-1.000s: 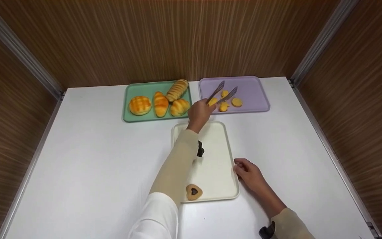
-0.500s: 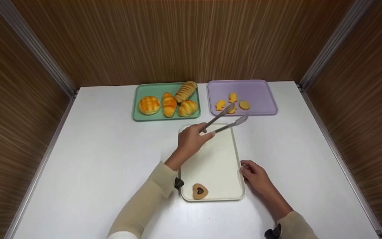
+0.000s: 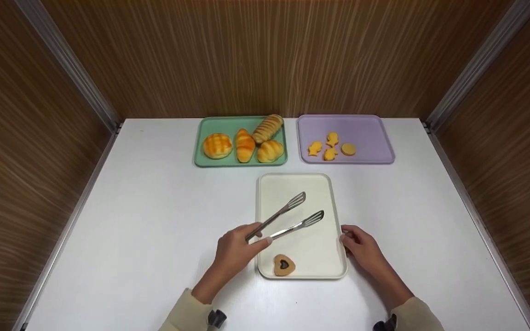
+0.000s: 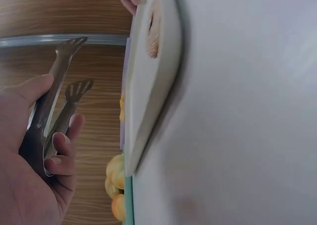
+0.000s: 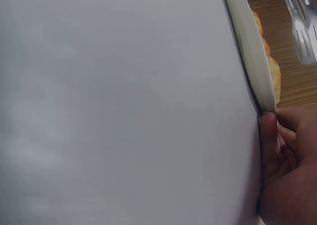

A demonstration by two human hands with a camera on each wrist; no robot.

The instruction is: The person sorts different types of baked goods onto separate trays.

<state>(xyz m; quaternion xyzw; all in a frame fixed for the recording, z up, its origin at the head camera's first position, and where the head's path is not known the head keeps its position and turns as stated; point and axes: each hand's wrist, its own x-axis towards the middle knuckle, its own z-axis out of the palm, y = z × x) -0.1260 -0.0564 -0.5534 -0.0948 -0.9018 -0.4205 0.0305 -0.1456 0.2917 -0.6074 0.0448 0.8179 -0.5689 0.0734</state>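
My left hand (image 3: pixel 237 248) grips metal tongs (image 3: pixel 288 208) above the left part of a cream tray (image 3: pixel 306 193). The slotted ends of the tongs stand apart with nothing between them. In the left wrist view, thumb and fingers wrap around the tongs (image 4: pixel 42 108). At the tray's near left corner lies a heart-shaped cookie (image 3: pixel 284 265) with a dark centre. My right hand (image 3: pixel 364 248) pinches the tray's right rim; in the right wrist view, thumb and fingers meet at the tray's edge (image 5: pixel 262 81).
Behind, on the left, a green tray (image 3: pixel 199 160) bears several breads (image 3: pixel 245 146). Beside it, a purple tray (image 3: pixel 371 138) holds several small yellow crackers (image 3: pixel 332 139) and a round biscuit (image 3: pixel 348 149). Wood-grain panels (image 3: pixel 265 59) enclose the white table (image 3: pixel 154 207) at back and sides.
My left hand has drawn the tongs back from over the purple tray to above the cream tray, toward me. The right hand stays at the rim. The head view has shifted slightly.
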